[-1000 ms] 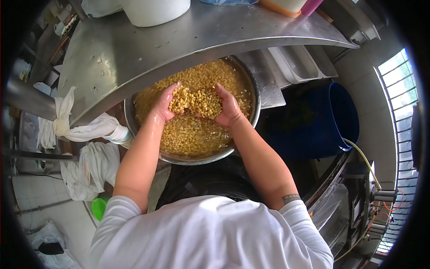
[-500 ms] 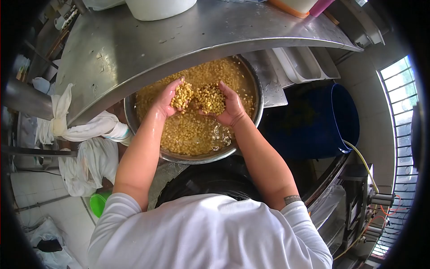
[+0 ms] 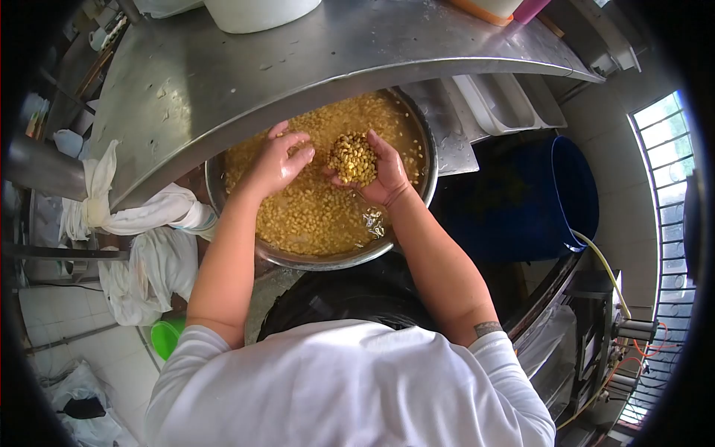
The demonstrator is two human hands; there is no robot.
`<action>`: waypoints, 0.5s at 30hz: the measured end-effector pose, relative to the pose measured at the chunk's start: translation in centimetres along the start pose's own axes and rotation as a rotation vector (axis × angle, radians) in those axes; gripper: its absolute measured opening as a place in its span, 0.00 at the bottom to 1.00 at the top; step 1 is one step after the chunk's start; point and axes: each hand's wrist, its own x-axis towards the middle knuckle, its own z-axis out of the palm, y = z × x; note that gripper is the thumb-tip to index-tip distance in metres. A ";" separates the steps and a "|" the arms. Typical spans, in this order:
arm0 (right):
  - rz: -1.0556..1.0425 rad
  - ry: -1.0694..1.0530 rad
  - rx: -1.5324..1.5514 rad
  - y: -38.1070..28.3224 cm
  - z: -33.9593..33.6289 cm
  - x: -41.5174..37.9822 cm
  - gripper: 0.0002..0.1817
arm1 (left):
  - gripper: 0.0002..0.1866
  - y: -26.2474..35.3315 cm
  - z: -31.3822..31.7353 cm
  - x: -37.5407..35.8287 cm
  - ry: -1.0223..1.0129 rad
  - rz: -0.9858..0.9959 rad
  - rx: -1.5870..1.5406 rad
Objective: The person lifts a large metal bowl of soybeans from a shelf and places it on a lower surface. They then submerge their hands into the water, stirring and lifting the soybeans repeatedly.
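Note:
A large metal basin [image 3: 406,223] holds soaked yellow soybeans [image 3: 313,216] in cloudy water, partly under a steel counter. My right hand [image 3: 376,175] is cupped palm up above the basin and carries a heap of beans [image 3: 353,158]. My left hand [image 3: 274,162] hovers beside it, turned palm down, fingers loosely curled, with nothing visible in it. Both hands are wet.
The steel counter [image 3: 223,74] overhangs the basin's far side, with a white bucket [image 3: 261,11] on it. White cloths [image 3: 141,223] hang at the left. A blue barrel [image 3: 551,194] stands to the right, white trays [image 3: 499,104] behind it. A green object [image 3: 164,337] lies on the floor.
My left hand has turned over and dropped its beans into the basin. The right hand still cups its heap, shifted slightly left.

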 end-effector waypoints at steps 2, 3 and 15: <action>-0.004 0.015 0.004 -0.1 0.0 0.1 0.35 | 0.22 0.9 -0.4 -1.3 -0.037 0.078 0.128; -0.002 -0.009 0.027 -0.2 -0.2 0.2 0.35 | 0.22 1.2 -0.4 -1.9 -0.075 0.158 0.254; -0.045 0.015 0.004 0.2 -0.3 0.1 0.30 | 0.06 0.8 2.1 -4.3 -0.004 0.233 0.135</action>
